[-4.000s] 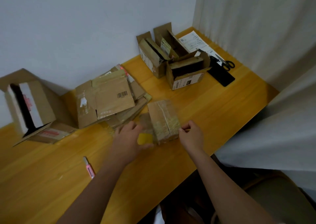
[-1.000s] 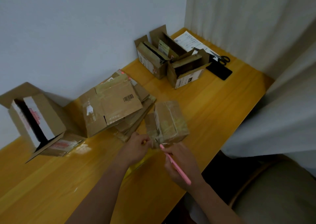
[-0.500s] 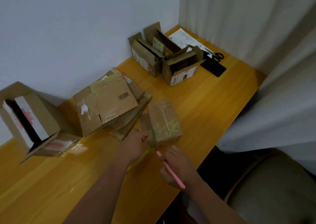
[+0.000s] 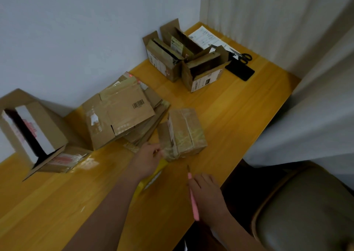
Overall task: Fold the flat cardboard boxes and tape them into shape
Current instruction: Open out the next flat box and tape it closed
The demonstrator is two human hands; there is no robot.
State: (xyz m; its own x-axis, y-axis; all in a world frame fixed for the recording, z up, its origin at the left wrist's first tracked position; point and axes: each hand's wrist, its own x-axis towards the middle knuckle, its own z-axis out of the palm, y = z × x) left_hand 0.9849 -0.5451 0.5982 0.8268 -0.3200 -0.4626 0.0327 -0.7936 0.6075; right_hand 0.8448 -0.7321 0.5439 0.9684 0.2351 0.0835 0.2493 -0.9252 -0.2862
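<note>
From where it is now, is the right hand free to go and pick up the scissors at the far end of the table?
Probably not directly. The right hand grips a pink cutter, and the scissors lie far off by the paper. The table between is bare, so the path is open.

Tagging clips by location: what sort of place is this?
Probably a home or small-office packing corner: a wooden desk against a plain wall, a stack of flattened boxes, and scissors beside paperwork.
</note>
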